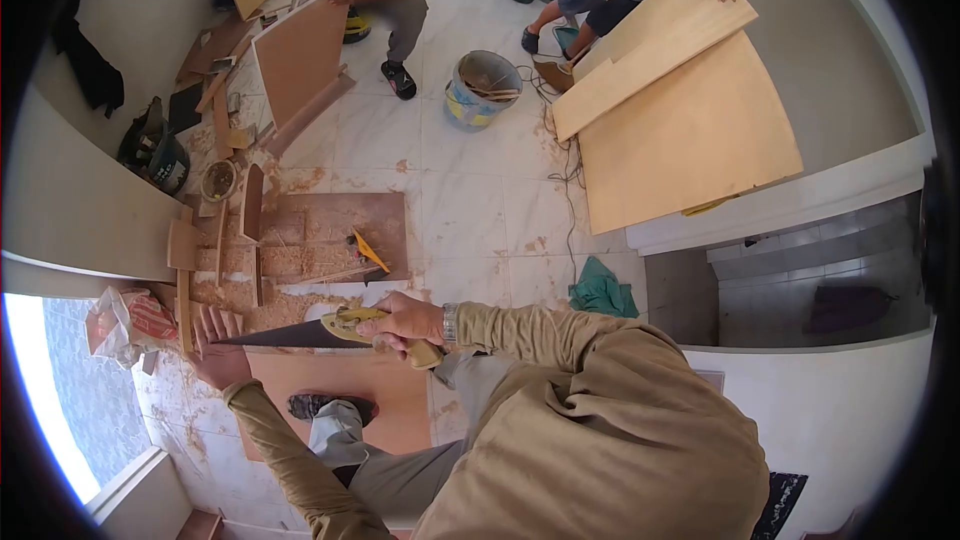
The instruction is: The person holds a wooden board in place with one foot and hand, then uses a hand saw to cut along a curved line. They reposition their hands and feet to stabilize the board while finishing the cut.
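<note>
My right hand (405, 324) is wrapped around the yellowish handle (428, 353) of a handsaw, with a watch on that wrist. The dark saw blade (300, 335) points left, and its narrow end meets the fingers of my left hand (220, 350), which appear closed around the tip. Below the blade lies a flat brown board (390, 390) on the floor, with my shoe (333, 407) on it. Just beyond the blade, a sawdust-covered brown panel (385, 210) holds a yellow-and-black tool (368, 250) and several wood strips.
Two other people work ahead: one holds a brown panel (305, 60), another has a hand on a light board (660, 55) leaning over a larger one (690, 130). A bucket (480, 90), cable (572, 210), green cloth (603, 290) and plastic sack (130, 325) are around me.
</note>
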Action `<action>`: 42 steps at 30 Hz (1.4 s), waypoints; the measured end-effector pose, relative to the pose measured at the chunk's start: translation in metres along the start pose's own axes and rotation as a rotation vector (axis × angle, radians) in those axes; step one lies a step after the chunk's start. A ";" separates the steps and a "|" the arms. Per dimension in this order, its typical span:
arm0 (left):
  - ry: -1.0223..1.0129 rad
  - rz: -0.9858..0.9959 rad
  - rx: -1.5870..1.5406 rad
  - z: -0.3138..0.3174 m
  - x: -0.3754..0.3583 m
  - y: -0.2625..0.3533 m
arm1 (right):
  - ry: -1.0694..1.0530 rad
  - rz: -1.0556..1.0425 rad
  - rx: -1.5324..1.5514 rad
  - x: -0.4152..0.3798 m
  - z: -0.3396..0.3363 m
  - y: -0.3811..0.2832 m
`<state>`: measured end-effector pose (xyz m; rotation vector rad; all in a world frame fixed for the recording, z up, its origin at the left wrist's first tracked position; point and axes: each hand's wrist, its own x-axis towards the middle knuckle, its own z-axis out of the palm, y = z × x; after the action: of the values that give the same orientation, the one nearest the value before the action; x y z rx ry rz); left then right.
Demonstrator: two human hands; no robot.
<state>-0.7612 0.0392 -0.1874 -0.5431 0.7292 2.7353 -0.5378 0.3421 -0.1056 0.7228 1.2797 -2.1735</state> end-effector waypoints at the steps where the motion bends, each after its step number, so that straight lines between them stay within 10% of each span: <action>1: 0.018 0.057 0.102 0.001 0.000 0.002 | 0.018 0.003 -0.001 0.003 -0.001 0.009; 19: 0.000 -0.243 0.456 -0.030 0.010 -0.029 | 0.311 -0.236 -0.346 0.008 -0.052 0.049; 28: -0.084 0.061 0.902 0.000 -0.021 -0.066 | 0.531 -0.316 -0.482 0.001 -0.052 0.063; 35: -0.193 -0.184 0.455 0.032 -0.031 -0.038 | 0.299 -0.234 -0.217 0.000 -0.066 0.056; 42: -0.131 0.036 0.756 0.007 -0.013 -0.066 | 0.540 -0.400 -0.579 0.014 -0.053 0.070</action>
<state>-0.7297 0.0968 -0.2043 -0.1717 1.6168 2.2336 -0.4920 0.3575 -0.1795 0.8853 2.3732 -1.7631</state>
